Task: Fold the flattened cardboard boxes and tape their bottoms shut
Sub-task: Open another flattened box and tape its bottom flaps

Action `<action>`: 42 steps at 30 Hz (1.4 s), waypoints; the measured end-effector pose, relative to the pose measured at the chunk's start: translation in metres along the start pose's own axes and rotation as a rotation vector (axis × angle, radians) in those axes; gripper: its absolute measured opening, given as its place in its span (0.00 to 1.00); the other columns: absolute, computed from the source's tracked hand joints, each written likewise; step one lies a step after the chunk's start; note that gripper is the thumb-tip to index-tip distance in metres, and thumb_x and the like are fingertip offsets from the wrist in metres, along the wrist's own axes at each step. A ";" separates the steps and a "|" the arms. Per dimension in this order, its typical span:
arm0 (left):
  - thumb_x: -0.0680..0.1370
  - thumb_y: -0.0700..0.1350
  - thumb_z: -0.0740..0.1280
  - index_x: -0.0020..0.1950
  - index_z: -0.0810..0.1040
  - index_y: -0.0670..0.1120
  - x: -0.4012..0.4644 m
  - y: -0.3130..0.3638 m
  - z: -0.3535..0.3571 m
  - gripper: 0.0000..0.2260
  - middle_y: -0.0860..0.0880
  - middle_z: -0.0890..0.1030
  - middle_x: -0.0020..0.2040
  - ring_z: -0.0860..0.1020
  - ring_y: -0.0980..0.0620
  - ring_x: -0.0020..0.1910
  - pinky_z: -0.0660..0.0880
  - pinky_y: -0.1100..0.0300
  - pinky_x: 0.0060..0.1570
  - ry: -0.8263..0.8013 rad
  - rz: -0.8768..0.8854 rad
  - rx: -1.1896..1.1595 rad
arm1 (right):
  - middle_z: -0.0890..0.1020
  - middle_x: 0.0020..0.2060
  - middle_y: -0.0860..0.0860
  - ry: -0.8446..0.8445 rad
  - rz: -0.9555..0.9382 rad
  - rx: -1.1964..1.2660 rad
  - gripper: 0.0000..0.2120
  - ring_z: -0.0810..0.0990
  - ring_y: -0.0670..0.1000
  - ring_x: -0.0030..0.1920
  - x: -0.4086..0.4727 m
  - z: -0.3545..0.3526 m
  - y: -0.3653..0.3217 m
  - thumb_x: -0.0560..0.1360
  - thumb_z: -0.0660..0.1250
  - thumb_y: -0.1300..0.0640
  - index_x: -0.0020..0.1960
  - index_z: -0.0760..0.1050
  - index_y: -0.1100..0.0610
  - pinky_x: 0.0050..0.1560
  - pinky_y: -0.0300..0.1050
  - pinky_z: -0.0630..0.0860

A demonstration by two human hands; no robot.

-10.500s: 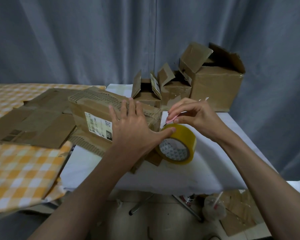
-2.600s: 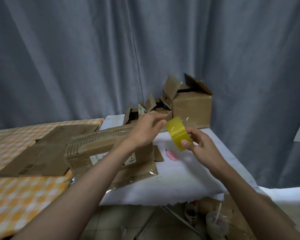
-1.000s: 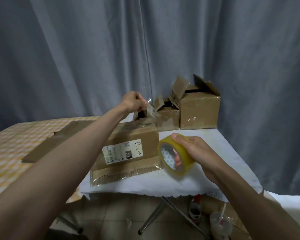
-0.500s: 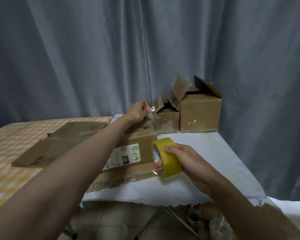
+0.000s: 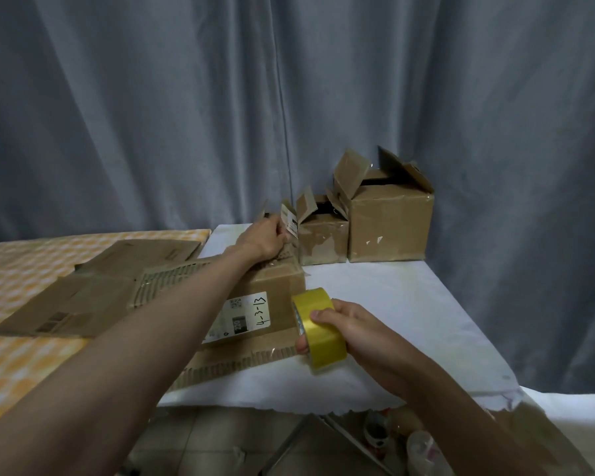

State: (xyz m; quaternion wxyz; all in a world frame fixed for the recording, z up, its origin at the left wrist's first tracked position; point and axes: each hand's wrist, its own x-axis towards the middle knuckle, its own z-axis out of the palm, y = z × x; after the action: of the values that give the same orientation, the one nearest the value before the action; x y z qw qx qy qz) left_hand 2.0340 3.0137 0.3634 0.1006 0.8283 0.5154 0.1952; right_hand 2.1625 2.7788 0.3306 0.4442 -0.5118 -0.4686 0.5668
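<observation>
I was taping the box, which lay on the surface: my left hand pinned the tape's end at its far edge, my right hand gripped the roll. Next, I judged, the strip needed pressing down and cutting.

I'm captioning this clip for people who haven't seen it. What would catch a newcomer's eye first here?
The yellow tape roll, gripped in the right hand near the middle of the view, stands out most. Beside it lies the labelled cardboard box on the white table, with the left hand reaching over to its far end. Behind stand two open-flapped boxes against the grey curtain.
</observation>
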 end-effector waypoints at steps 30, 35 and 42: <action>0.70 0.75 0.61 0.80 0.57 0.53 -0.147 0.023 -0.002 0.44 0.56 0.58 0.79 0.58 0.54 0.76 0.59 0.52 0.73 -0.074 0.195 0.079 | 0.83 0.57 0.63 -0.139 0.079 0.031 0.13 0.83 0.57 0.58 0.014 -0.044 0.000 0.81 0.64 0.63 0.62 0.78 0.67 0.57 0.46 0.80; 0.69 0.76 0.61 0.80 0.57 0.53 -0.147 0.027 0.002 0.45 0.56 0.59 0.78 0.59 0.54 0.75 0.58 0.53 0.73 -0.031 0.184 0.088 | 0.82 0.48 0.54 0.425 -0.146 -0.883 0.03 0.80 0.55 0.52 0.057 -0.072 0.029 0.74 0.72 0.53 0.47 0.81 0.50 0.51 0.46 0.76; 0.69 0.76 0.62 0.80 0.57 0.54 -0.147 0.025 0.002 0.46 0.57 0.59 0.78 0.58 0.55 0.75 0.58 0.53 0.73 -0.053 0.177 0.075 | 0.76 0.49 0.51 0.405 -0.215 -1.192 0.08 0.75 0.55 0.51 0.085 -0.055 0.053 0.75 0.69 0.52 0.53 0.75 0.50 0.46 0.48 0.74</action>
State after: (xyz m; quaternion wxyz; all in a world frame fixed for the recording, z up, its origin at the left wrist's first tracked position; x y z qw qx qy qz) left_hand 1.9977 2.8712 0.3391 0.0654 0.8787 0.4444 0.1617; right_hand 2.2094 2.8576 0.2624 0.2175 -0.7182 -0.6588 0.0533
